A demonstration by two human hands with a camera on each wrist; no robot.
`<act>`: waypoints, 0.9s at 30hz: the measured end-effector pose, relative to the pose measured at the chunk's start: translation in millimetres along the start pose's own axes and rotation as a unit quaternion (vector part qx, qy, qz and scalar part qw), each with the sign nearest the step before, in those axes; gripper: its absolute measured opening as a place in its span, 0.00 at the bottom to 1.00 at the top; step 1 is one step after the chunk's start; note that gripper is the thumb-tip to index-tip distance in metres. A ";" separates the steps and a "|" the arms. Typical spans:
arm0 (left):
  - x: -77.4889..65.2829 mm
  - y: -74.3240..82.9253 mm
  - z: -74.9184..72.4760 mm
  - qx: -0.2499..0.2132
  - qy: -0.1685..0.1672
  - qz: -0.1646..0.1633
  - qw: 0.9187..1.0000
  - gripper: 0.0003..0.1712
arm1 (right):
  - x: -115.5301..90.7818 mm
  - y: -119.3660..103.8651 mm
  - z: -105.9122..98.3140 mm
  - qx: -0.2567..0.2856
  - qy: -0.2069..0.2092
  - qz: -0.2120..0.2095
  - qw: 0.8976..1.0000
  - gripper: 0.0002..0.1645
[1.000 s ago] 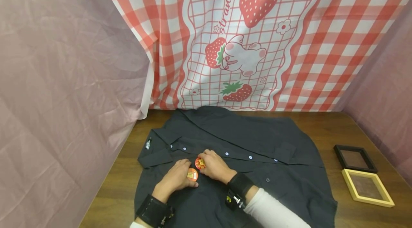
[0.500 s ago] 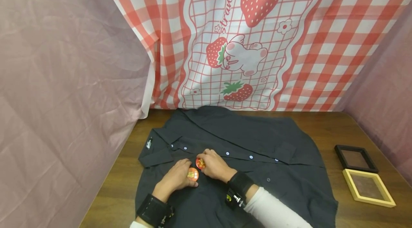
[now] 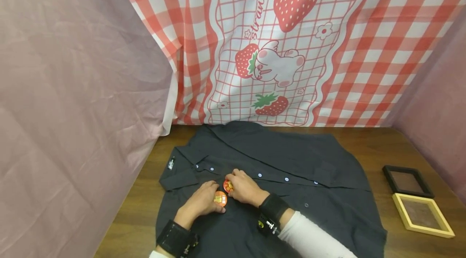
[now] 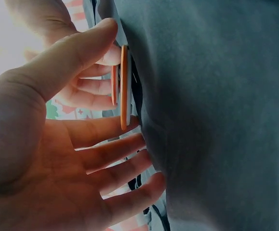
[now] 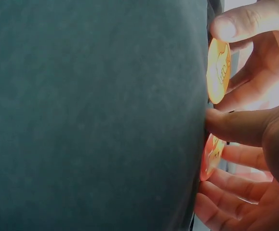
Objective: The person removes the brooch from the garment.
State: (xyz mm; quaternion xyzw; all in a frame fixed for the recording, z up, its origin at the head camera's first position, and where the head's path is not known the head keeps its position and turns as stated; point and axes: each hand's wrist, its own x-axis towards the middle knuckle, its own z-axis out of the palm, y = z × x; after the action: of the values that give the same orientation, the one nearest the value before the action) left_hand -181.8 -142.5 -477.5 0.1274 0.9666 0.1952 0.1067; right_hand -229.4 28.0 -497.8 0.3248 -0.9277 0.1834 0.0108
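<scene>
A dark button-up shirt [image 3: 233, 231] lies spread out, its collar to the left. On its upper front are two round cartoon badges, close together. My left hand [image 3: 199, 201] has thumb and index finger at opposite edges of the orange badge [image 3: 220, 199]; its other fingers reach to the cloth in the left wrist view. Just beyond, my right hand [image 3: 245, 188] pinches the smaller-looking red badge [image 3: 228, 186], partly covered by the fingers. In the right wrist view the orange badge [image 5: 218, 71] and red badge [image 5: 212, 156] stand nearly edge-on against the shirt. Their backs are hidden.
A black frame [image 3: 400, 167] and a pale yellow frame [image 3: 399, 212] lie at the right on the wooden table [image 3: 371, 144]. A red-checked strawberry cloth [image 3: 276, 68] hangs behind, and a pinkish curtain [image 3: 80, 88] at the left.
Both hands keep their places on the badges, with hardly any finger movement. The whole head view has shifted slightly, so everything appears a little further right.
</scene>
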 end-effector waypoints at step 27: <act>1.6 5.5 5.8 -0.028 -0.003 -0.049 0.998 0.53 | -6.0 1.7 3.7 0.016 0.027 0.024 0.999 0.27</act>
State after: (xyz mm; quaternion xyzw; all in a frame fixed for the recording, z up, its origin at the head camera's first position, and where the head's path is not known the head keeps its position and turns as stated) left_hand -180.7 -135.1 -480.8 0.0776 0.9655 0.2165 0.1222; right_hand -225.3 31.6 -502.6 0.2976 -0.9316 0.2070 0.0268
